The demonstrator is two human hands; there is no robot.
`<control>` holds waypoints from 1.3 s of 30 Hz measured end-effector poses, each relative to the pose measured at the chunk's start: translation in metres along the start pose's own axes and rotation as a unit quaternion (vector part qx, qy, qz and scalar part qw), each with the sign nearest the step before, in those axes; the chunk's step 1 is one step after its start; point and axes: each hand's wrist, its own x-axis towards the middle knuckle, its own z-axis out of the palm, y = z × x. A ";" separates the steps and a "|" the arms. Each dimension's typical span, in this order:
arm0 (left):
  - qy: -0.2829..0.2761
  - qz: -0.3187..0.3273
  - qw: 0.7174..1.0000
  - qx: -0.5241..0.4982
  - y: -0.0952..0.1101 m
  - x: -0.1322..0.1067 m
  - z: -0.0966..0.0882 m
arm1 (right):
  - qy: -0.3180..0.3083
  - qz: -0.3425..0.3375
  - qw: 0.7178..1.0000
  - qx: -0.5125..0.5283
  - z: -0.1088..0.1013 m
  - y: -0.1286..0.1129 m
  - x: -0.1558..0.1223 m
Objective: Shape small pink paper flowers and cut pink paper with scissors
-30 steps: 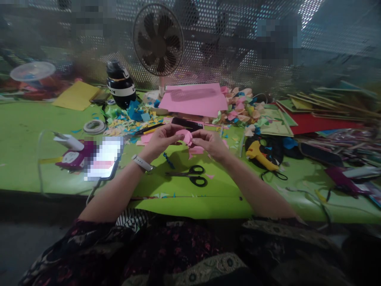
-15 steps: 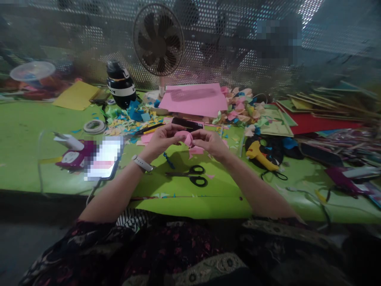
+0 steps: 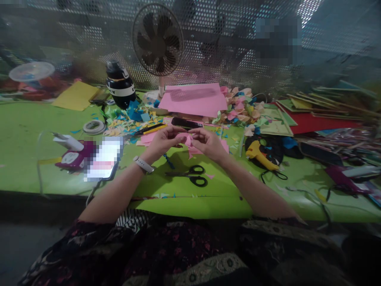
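My left hand (image 3: 163, 142) and my right hand (image 3: 208, 143) meet above the green table (image 3: 26, 127), both pinching a small pink paper piece (image 3: 186, 139) between their fingertips. A white watch (image 3: 143, 164) sits on my left wrist. Black-handled scissors (image 3: 192, 175) lie on the table just below my hands. More pink paper scraps (image 3: 195, 150) rest under my right hand. A black phone-like object (image 3: 186, 123) lies just beyond my fingers.
A desk fan (image 3: 157, 39) and a black bottle (image 3: 119, 85) stand at the back. Pink sheets (image 3: 195, 99), paper flowers (image 3: 241, 107), a yellow glue gun (image 3: 260, 155), a tape roll (image 3: 94, 127), a lit phone (image 3: 102, 159) and coloured card stacks (image 3: 321, 115) surround my hands.
The pink paper piece has been folded or turned smaller between my fingers. Both hands have shifted slightly lower and closer together.
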 end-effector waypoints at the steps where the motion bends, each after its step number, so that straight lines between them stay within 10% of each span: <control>1: 0.001 0.001 1.000 -0.001 0.001 0.000 0.001 | -0.007 0.006 1.000 0.010 0.000 0.001 0.000; 13: -0.037 -0.010 0.999 -0.023 0.011 -0.004 0.008 | -0.091 0.141 0.975 0.146 0.000 0.002 0.004; 23: 0.005 -0.038 0.998 -0.040 0.004 -0.002 0.010 | -0.067 -0.002 0.997 0.036 0.003 0.011 0.005; 39: -0.020 -0.056 0.996 -0.060 0.012 -0.005 0.011 | -0.084 0.012 0.992 0.090 0.007 0.013 0.006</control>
